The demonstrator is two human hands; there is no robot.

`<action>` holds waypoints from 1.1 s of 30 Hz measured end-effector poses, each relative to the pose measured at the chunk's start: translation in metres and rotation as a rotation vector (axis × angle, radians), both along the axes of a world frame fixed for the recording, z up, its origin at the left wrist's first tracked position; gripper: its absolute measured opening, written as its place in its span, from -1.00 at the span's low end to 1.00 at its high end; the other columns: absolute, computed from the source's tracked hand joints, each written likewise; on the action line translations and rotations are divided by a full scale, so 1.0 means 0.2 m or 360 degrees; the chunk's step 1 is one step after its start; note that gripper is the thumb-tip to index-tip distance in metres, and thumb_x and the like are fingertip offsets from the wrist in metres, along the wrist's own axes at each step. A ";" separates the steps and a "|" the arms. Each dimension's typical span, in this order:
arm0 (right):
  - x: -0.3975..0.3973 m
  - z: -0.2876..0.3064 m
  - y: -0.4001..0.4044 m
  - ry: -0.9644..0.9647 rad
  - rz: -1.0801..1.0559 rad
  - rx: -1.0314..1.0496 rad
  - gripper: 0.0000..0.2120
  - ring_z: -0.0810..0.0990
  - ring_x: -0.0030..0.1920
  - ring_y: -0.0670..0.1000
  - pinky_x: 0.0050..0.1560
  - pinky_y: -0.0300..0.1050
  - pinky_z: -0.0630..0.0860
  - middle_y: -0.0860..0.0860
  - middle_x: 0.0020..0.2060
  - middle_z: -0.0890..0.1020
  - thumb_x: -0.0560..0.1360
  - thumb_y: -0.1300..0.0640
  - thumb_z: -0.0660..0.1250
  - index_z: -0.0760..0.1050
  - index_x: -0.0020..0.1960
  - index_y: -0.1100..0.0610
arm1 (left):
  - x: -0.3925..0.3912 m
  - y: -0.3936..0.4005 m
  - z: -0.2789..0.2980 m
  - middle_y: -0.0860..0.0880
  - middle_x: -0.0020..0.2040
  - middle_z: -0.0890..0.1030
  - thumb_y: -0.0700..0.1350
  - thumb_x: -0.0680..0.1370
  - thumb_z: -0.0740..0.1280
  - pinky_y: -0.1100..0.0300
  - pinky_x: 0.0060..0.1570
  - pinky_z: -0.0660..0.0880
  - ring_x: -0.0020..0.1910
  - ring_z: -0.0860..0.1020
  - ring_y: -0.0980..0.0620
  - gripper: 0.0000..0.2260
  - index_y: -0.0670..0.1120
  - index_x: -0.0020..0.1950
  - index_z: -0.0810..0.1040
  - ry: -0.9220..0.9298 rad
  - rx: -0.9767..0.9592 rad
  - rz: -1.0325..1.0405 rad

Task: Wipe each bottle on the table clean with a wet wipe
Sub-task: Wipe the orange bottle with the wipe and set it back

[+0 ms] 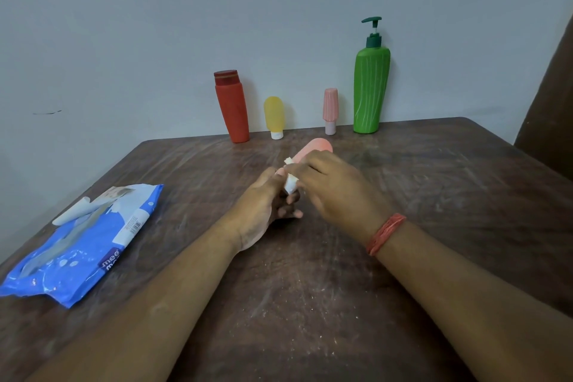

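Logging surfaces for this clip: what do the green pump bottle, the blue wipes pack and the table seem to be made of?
Green pump bottle: probably plastic, with a fairly matte look and pale painted stripes.
Blue wipes pack: thin glossy plastic film, crinkled and catching the light.
Table: possibly wood or laminate, dark brown and dull, with pale dusty smears; the look leaves it open.

Single view only, head-mounted and wide-angle. It looks forward and down across the bench from the near edge toward the far edge and the wall behind it. Both forearms enter from the bottom of the frame, close to the lens. The far edge is in full view; the near corners are cut off. No second view to compare overlap.
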State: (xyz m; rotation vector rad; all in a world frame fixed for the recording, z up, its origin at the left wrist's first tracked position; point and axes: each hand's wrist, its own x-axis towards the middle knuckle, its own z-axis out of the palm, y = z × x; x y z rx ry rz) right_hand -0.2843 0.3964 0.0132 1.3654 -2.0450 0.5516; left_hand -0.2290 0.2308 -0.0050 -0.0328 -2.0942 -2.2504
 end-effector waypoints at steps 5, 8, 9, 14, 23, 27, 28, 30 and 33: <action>-0.15 0.05 0.10 -0.0054 -0.0250 -0.0246 -0.76 0.55 -0.12 0.15 -0.14 -0.06 0.52 0.15 -0.13 0.57 0.52 0.24 0.25 0.64 0.10 0.22 | 0.01 0.02 0.00 0.00 -0.28 0.43 -0.02 0.76 0.03 0.06 0.01 0.57 -0.42 0.27 0.08 -0.76 -0.12 0.16 0.42 0.0023 -0.0142 -0.0053; -0.17 0.04 0.12 -0.0296 -0.0329 -0.0421 -0.78 0.57 -0.07 0.16 -0.04 0.07 0.55 0.17 -0.07 0.57 0.51 0.34 0.36 0.62 0.15 0.26 | 0.01 0.02 0.00 0.01 -0.27 0.44 -0.01 0.76 0.03 0.10 0.01 0.58 -0.40 0.29 0.08 -0.74 -0.14 0.21 0.42 0.0044 -0.0248 -0.0077; -0.15 0.04 0.11 -0.0333 -0.0304 -0.0443 -0.77 0.58 -0.04 0.16 0.01 0.02 0.55 0.16 -0.04 0.58 0.50 0.34 0.37 0.62 0.15 0.26 | 0.01 0.02 0.00 0.01 -0.26 0.44 -0.01 0.76 0.03 0.10 0.01 0.58 -0.40 0.29 0.08 -0.74 -0.13 0.20 0.42 0.0044 -0.0254 -0.0074; 0.01 0.02 -0.01 -0.0166 0.0061 -0.0206 -0.82 0.58 -0.06 0.07 -0.04 -0.20 0.49 0.17 -0.08 0.60 0.41 0.41 0.40 0.64 0.00 0.29 | 0.01 0.01 0.00 0.01 -0.28 0.46 0.03 0.75 0.06 0.07 -0.02 0.58 -0.40 0.37 0.11 -0.73 -0.13 0.15 0.44 0.0033 -0.0148 -0.0012; -0.13 0.04 0.12 -0.0546 -0.0311 -0.0621 -0.80 0.55 0.02 0.04 0.02 -0.32 0.35 0.11 0.03 0.56 0.52 0.36 0.33 0.62 0.11 0.24 | 0.01 0.01 -0.02 0.06 -0.25 0.49 0.11 0.69 0.09 0.12 0.01 0.58 -0.37 0.34 0.08 -0.74 -0.05 0.07 0.41 0.0099 -0.0465 -0.0100; 0.00 0.02 0.02 -0.0374 -0.0022 -0.0358 -0.82 0.56 -0.01 0.08 0.03 -0.24 0.40 0.14 -0.03 0.60 0.47 0.40 0.35 0.64 0.02 0.27 | 0.00 0.00 -0.02 0.02 -0.28 0.47 0.15 0.62 0.14 0.08 -0.02 0.58 -0.39 0.33 0.08 -0.64 -0.11 0.17 0.45 0.0075 -0.0269 -0.0010; 0.01 0.03 0.01 -0.0323 0.0033 -0.0274 -0.84 0.56 -0.02 0.10 0.03 -0.18 0.43 0.15 -0.05 0.60 0.46 0.40 0.35 0.63 0.00 0.28 | 0.00 0.00 -0.02 0.03 -0.28 0.47 0.15 0.62 0.15 0.08 -0.03 0.58 -0.39 0.33 0.08 -0.63 -0.11 0.21 0.46 0.0070 -0.0246 0.0005; -0.02 0.04 0.01 -0.0264 -0.0012 -0.0224 -0.83 0.58 -0.03 0.14 0.01 -0.06 0.49 0.17 -0.06 0.60 0.45 0.42 0.37 0.64 0.01 0.28 | 0.00 0.00 -0.02 0.04 -0.28 0.47 0.14 0.64 0.13 0.06 -0.01 0.59 -0.39 0.33 0.10 -0.65 -0.09 0.21 0.46 0.0077 -0.0299 -0.0003; -0.12 0.05 0.08 -0.0382 -0.0256 -0.0431 -0.80 0.57 -0.03 0.13 0.02 -0.20 0.43 0.16 -0.03 0.58 0.48 0.41 0.35 0.63 0.07 0.27 | 0.00 0.01 -0.02 0.08 -0.27 0.49 0.09 0.71 0.08 0.04 0.05 0.60 -0.39 0.35 0.11 -0.75 -0.04 0.08 0.42 0.0102 -0.0535 -0.0047</action>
